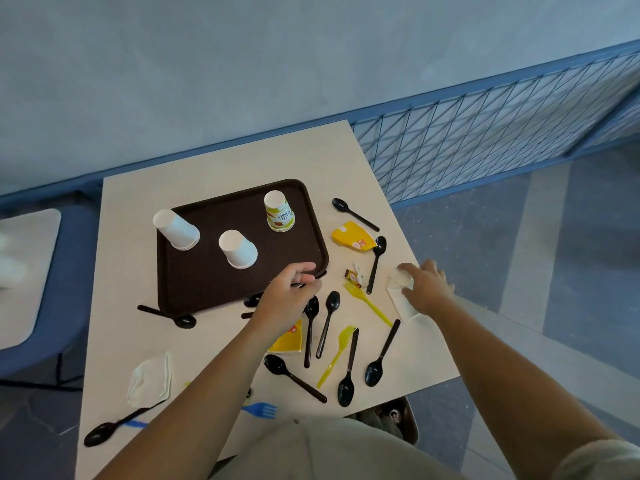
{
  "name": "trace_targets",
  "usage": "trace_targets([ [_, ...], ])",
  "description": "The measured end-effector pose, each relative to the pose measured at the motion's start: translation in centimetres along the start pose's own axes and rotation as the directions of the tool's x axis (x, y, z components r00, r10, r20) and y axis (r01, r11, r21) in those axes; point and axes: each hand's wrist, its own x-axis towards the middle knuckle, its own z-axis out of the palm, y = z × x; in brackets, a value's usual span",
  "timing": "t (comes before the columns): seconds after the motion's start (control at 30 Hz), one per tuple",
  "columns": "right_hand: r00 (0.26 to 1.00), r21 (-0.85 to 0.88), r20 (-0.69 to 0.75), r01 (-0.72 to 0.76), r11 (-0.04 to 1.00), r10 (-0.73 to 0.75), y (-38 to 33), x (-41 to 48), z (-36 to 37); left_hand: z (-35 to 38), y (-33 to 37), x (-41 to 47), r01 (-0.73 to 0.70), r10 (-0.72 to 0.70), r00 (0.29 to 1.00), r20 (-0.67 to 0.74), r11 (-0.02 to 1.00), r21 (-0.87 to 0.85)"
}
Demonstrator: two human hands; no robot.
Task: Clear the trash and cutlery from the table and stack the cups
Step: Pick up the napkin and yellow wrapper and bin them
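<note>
Inverted, barely legible lettering on printed cup (pixel 278 212)

The left forearm (pixel 214 368) covers part of the yellow wrapper (pixel 289 341) at centre and the middle of the blue fork (pixel 263 409) at lower centre. The left hand (pixel 287 292) hides most of 1 black spoon (pixel 252 300) below the tray (pixel 194 282); whether its fingers hold anything cannot be told. The right hand (pixel 427 289) covers part of the napkin (pixel 401 304). White shapes (pixel 8 265) at the left edge are blurred and cut off.
</note>
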Motion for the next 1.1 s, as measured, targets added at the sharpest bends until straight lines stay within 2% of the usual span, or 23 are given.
trace_targets([
  [0.17,1.000,0.075,-0.005,-0.013,0.997,0.013,0.5,0.3,-0.2,0.1,0.3,0.5,-0.004,0.004,1.000,0.003,1.000,0.029],
  [0.3,0.997,0.350,0.037,-0.083,0.933,0.074,0.4,0.0,-1.0,0.2,0.6,0.7,0.007,-0.007,1.000,0.011,1.000,0.024],
  [0.37,0.997,0.444,0.007,-0.067,0.893,0.072,0.4,-0.2,-1.9,0.3,0.7,0.7,0.006,-0.006,1.000,0.010,1.000,0.024],
  [0.53,0.982,0.682,-0.180,0.079,0.727,0.063,-1.9,-2.2,-4.5,0.5,0.8,0.4,0.010,-0.009,1.000,-0.002,1.000,0.015],
  [0.67,0.981,0.793,-0.195,0.162,0.587,-0.007,-6.1,-4.5,-6.1,0.8,1.2,0.3,0.025,-0.025,1.000,0.001,0.998,-0.053],
  [0.87,0.983,0.889,-0.088,0.149,0.433,-0.158,-12.0,-7.1,-5.6,0.1,1.6,0.3,0.091,-0.087,0.996,0.034,0.978,-0.190],
  [0.97,0.980,0.894,-0.034,0.119,0.433,-0.199,-14.0,-7.6,-4.7,-0.2,0.8,0.5,0.078,-0.079,0.997,0.004,0.973,-0.219],
  [1.1,0.961,0.886,0.062,0.070,0.458,-0.268,-15.6,-6.9,-3.8,-1.0,-0.1,0.5,0.060,-0.072,0.994,-0.083,0.987,-0.146],
])
